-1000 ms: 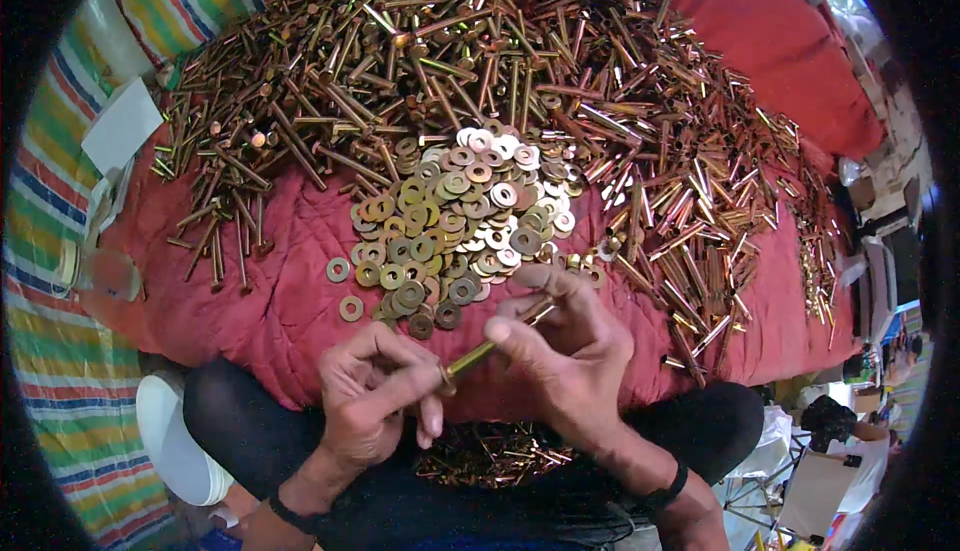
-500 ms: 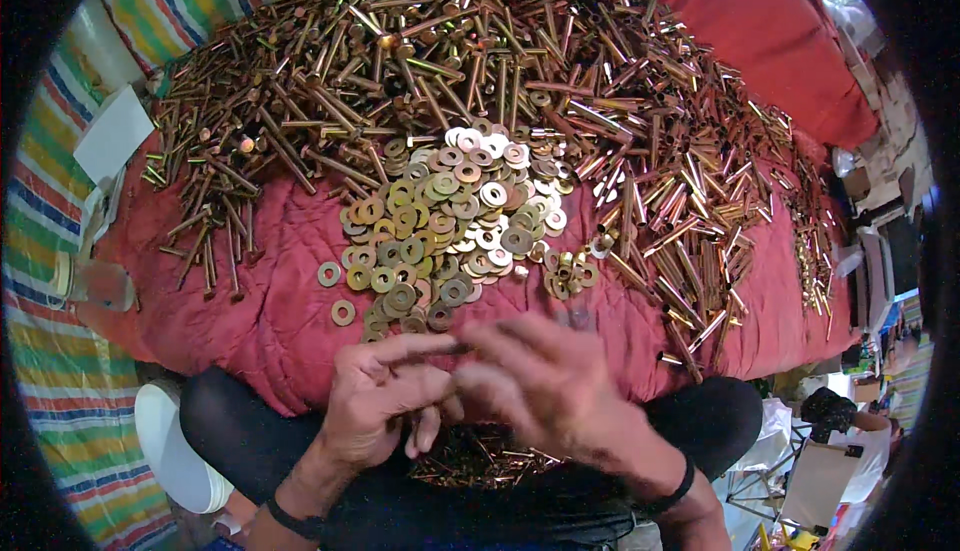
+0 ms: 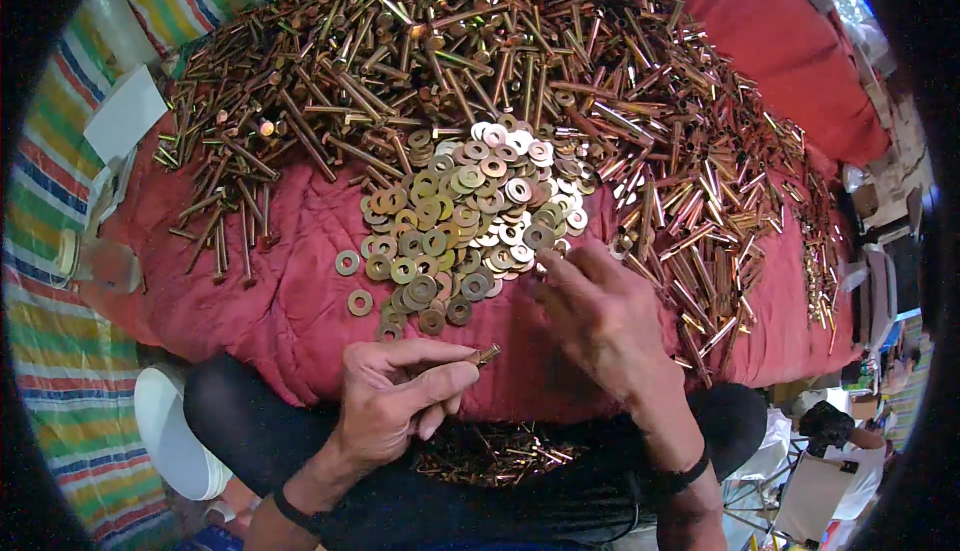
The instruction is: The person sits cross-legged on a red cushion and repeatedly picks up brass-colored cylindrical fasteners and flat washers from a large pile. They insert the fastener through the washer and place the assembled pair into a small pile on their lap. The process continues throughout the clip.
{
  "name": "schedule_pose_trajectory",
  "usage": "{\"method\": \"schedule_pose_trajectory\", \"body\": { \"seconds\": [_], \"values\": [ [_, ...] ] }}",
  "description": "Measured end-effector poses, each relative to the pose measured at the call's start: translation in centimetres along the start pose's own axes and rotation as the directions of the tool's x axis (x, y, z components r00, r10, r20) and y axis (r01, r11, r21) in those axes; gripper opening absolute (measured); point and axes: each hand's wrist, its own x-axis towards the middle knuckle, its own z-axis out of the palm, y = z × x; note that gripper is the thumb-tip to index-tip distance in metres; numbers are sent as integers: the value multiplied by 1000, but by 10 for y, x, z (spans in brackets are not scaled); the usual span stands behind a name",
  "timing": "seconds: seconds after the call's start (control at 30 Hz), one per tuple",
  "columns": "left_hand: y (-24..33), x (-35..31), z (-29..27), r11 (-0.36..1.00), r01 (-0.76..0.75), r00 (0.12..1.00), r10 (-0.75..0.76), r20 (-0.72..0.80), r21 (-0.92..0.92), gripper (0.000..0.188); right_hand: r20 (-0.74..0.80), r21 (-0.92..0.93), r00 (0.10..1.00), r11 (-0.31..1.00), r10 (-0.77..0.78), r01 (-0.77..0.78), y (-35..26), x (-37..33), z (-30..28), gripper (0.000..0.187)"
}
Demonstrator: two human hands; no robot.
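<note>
We see a red quilt (image 3: 240,326) spread under everything, with a broad pile of bolts (image 3: 400,41) across its far side and a smaller pile of metal tubes (image 3: 700,241) to the right. In front of these 2 piles lies a heap of washers (image 3: 460,221), with 2 of them lying loose at its left. Our right hand (image 3: 610,326) is bent over the heap's near right edge; its fingers are blurred, so we cannot tell whether they grip anything. Our left hand (image 3: 395,401), nearer us, pinches 1 bolt (image 3: 488,355) between thumb and fingers, only a short end showing.
</note>
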Motion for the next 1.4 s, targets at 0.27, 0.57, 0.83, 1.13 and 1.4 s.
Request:
{"method": "schedule_pose_trajectory", "body": {
  "seconds": [0.27, 0.57, 0.83, 1.13, 1.4],
  "values": [
    [2, 1, 0, 1000, -3, 1000, 3, -1, -27, 17, 154, -226, 986, 969, -66, 100, 2, 2, 8, 25],
    [13, 1, -4, 997, 80, 994, -81, 74, 14, 17, 173, 713, 930, 610, 323, -344, -43, -4, -35, 20],
    [15, 3, -13, 953, 286, 931, -251, 264, -99, 20, 156, 679, 987, 729, -33, -83, -38, -5, -39, 30],
    [8, 5, -20, 881, 439, 859, -352, 372, -179, 25, 141, 703, 983, 711, -118, -15, -32, -8, -38, 34],
    [7, 3, -18, 948, 310, 909, -273, 316, -73, 21, 206, 631, 973, 774, -104, -51, -36, -12, -38, 30]
  ]
}}
